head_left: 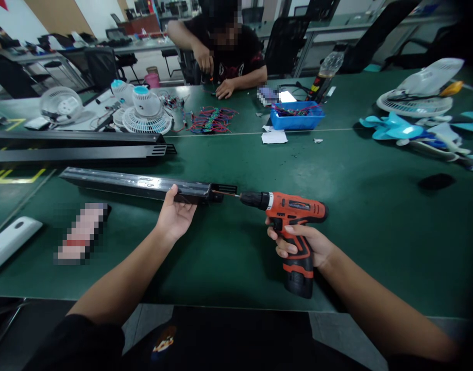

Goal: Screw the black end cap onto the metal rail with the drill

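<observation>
My left hand (177, 217) is closed around the near side of a long black metal housing (144, 184), close to its right end, thumb on top. That housing lies slanted over the green table, a slotted black bracket (225, 189) sticking out at its right end. In my right hand (298, 242) is an orange and black cordless drill (294, 206), its handle gripped and a finger by the trigger. The drill's long thin bit (232, 194) points left at the housing's end. Whether the tip sits in a screw there I cannot tell.
Two more long black housings (78, 153) lie behind. White fan parts (147, 111), a wire bundle (211, 119), a blue bin (297, 115), a bottle (326, 74) and blue fan blades (402, 128) stand farther back. A phone (82, 234) lies left. A person (229, 56) works opposite.
</observation>
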Available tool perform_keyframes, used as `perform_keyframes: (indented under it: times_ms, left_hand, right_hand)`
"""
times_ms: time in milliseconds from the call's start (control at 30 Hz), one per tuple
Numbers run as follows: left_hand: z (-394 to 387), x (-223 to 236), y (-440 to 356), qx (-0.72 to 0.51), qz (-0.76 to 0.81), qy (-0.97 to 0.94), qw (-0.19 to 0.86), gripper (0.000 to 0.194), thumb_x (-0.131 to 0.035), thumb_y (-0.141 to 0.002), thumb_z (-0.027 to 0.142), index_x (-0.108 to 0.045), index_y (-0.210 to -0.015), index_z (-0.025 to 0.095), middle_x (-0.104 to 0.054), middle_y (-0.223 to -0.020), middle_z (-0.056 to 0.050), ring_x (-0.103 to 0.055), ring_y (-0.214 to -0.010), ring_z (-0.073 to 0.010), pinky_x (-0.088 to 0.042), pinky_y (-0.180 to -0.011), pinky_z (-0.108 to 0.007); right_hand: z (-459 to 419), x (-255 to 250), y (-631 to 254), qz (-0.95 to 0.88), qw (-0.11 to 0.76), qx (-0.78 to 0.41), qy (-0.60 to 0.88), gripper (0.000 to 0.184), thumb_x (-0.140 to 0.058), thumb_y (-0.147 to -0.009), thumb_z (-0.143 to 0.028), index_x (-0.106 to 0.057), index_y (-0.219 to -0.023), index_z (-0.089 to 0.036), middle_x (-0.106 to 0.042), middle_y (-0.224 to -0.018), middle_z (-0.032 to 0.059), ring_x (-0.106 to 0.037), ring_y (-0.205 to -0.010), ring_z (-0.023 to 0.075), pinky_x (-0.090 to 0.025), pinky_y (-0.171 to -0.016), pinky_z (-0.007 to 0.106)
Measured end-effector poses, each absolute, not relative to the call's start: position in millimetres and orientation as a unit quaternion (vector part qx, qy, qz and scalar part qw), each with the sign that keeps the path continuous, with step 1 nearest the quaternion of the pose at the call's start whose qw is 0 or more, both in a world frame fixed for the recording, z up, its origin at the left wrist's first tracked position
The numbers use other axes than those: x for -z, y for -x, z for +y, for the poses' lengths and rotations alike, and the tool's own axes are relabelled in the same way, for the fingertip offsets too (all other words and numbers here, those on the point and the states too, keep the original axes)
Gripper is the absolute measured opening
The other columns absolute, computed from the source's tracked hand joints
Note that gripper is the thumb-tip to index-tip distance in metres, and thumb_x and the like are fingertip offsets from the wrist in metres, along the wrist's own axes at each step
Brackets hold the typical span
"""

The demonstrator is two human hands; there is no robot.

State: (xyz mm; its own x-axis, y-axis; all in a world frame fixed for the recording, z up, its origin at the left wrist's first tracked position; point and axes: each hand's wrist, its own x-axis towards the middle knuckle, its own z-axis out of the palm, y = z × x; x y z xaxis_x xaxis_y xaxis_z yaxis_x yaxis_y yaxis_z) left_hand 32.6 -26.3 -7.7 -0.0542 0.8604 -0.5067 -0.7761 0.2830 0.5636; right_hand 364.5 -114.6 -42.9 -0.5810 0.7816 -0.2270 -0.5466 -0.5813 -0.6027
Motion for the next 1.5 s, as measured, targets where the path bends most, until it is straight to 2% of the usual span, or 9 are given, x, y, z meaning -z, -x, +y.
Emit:
perform_keyframes:
  times_ms: [167,267,333,433,500,600,1100,1267,1500]
  left_hand:
    - [-25.1,10.6,-31.6,-0.597,0.410,-0.045,0.688,0.038,-0.069,-0.099,0.034,-0.068,-0.132,0.015,-0.082,-0.109,-0.010,-0.079,-0.098,-0.0215,-0.063,-0.098,-0.031]
    - [-24.8,11.0,-31.5,-0.598,0.407,-0.040,0.689,0.037,-0.069,-0.099,0.034,-0.068,-0.131,0.016,-0.082,-0.106,-0.009,-0.079,-0.098,-0.0213,-0.062,-0.100,-0.031]
    - [-25.3,10.1,-31.7,-0.597,0.408,-0.041,0.689,0.036,-0.068,-0.100,0.034,-0.068,-0.131,0.015,-0.082,-0.105,-0.010,-0.080,-0.098,-0.0213,-0.062,-0.100,-0.031]
    - [-26.3,8.1,-32.4,-0.595,0.414,-0.048,0.687,0.037,-0.068,-0.101,0.035,-0.068,-0.132,0.014,-0.081,-0.108,-0.010,-0.079,-0.098,-0.0216,-0.063,-0.098,-0.030]
    - [-26.6,7.5,-32.6,-0.595,0.418,-0.050,0.685,0.039,-0.069,-0.100,0.035,-0.067,-0.133,0.014,-0.081,-0.109,-0.010,-0.079,-0.098,-0.0217,-0.064,-0.095,-0.030]
    - [-26.1,8.5,-32.2,-0.596,0.416,-0.050,0.685,0.041,-0.070,-0.098,0.034,-0.067,-0.134,0.014,-0.081,-0.109,-0.010,-0.079,-0.097,-0.0217,-0.064,-0.093,-0.031]
    - [-25.9,7.3,-34.8,-0.605,0.418,-0.040,0.676,0.041,-0.069,-0.098,0.034,-0.067,-0.134,0.014,-0.081,-0.104,-0.010,-0.079,-0.094,-0.0214,-0.063,-0.096,-0.030]
    - [-25.6,9.0,-33.5,-0.601,0.409,-0.034,0.686,0.038,-0.070,-0.098,0.034,-0.068,-0.131,0.016,-0.081,-0.104,-0.009,-0.079,-0.095,-0.0212,-0.062,-0.098,-0.030]
    - [-27.5,4.3,-36.6,-0.602,0.433,-0.043,0.670,0.038,-0.067,-0.100,0.034,-0.067,-0.131,0.011,-0.081,-0.108,-0.011,-0.079,-0.096,-0.0222,-0.064,-0.093,-0.031]
  right_hand:
    - [-114.7,41.3,-364.0,-0.237,0.393,-0.850,0.260,0.028,-0.078,-0.088,-0.025,-0.070,-0.114,-0.017,-0.073,-0.095,0.0040,-0.054,-0.048,0.0052,-0.060,-0.059,0.027]
    - [-114.9,42.9,-365.0,-0.242,0.393,-0.845,0.269,0.033,-0.079,-0.086,-0.025,-0.070,-0.117,-0.017,-0.075,-0.098,0.0052,-0.054,-0.048,0.0059,-0.060,-0.059,0.028]
    - [-115.4,44.4,-366.5,-0.244,0.383,-0.846,0.278,0.031,-0.080,-0.086,-0.028,-0.071,-0.113,-0.015,-0.074,-0.087,0.0041,-0.056,-0.049,0.0075,-0.059,-0.058,0.028]
    - [-116.2,44.9,-367.4,-0.246,0.361,-0.851,0.291,0.026,-0.079,-0.088,-0.035,-0.072,-0.098,-0.012,-0.064,-0.065,0.0000,-0.059,-0.051,0.0112,-0.058,-0.058,0.027]
    - [-116.2,43.4,-366.5,-0.240,0.382,-0.842,0.296,0.027,-0.080,-0.086,-0.031,-0.071,-0.105,-0.014,-0.070,-0.077,0.0021,-0.056,-0.049,0.0092,-0.058,-0.058,0.028]
    - [-115.6,40.9,-364.2,-0.236,0.395,-0.841,0.286,0.037,-0.077,-0.086,-0.026,-0.069,-0.121,-0.016,-0.074,-0.094,0.0045,-0.054,-0.048,0.0069,-0.059,-0.057,0.029]
    - [-116.6,42.3,-365.3,-0.237,0.387,-0.850,0.269,0.047,-0.077,-0.090,-0.031,-0.066,-0.134,-0.018,-0.077,-0.092,0.0037,-0.060,-0.053,0.0080,-0.060,-0.062,0.028]
    - [-117.6,40.5,-364.5,-0.235,0.386,-0.851,0.268,0.050,-0.075,-0.093,-0.036,-0.064,-0.139,-0.021,-0.074,-0.084,0.0013,-0.058,-0.052,0.0084,-0.059,-0.062,0.027]
    - [-116.7,45.3,-365.0,-0.232,0.383,-0.862,0.238,0.035,-0.083,-0.088,-0.030,-0.075,-0.116,-0.011,-0.069,-0.081,-0.0003,-0.056,-0.051,0.0058,-0.058,-0.061,0.026]
